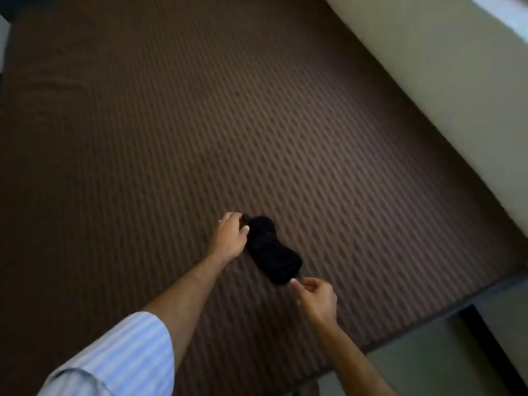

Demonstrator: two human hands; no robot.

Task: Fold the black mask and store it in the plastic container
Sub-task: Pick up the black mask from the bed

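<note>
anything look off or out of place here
Mostly the missing piece: no plastic container is in view. The black mask lies flat on the striped brown cover, left hand at one end, right hand at the other.

No text, label or number can be read anywhere.

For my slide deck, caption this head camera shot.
Both hands, left and right, at opposite ends of black mask on striped brown bedspread.
</note>
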